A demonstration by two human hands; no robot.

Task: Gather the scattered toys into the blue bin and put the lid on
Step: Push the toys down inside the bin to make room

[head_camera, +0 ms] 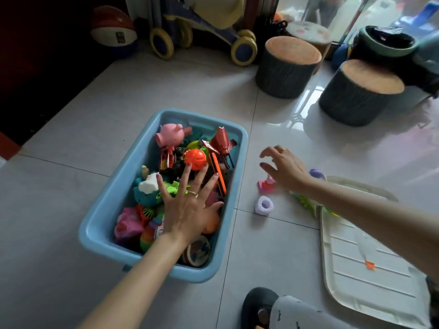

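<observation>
Ringed left hand [187, 207], ringed right hand [285, 169], dark slipper [259, 305]

Home living space, child's play corner: pale tiled floor [71, 210], toy stroller [202, 27], basketball [111, 27] by wall, two stump-shaped stools [288, 65], toy-filled blue bin [99, 224], slippered foot [260, 305].

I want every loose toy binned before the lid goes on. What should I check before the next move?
1. Right hand free to grasp: ok, fingers spread, holding nothing.
2. Pink toy within reach: ok, just below that hand.
3. Purple ring gathered: not ok, on the floor.
4. Green toy gathered: not ok, partly hidden by the arm.
5. Blue bin room: cannot tell; left hand rests on the pile.
6. Lid at hand: ok.
</observation>
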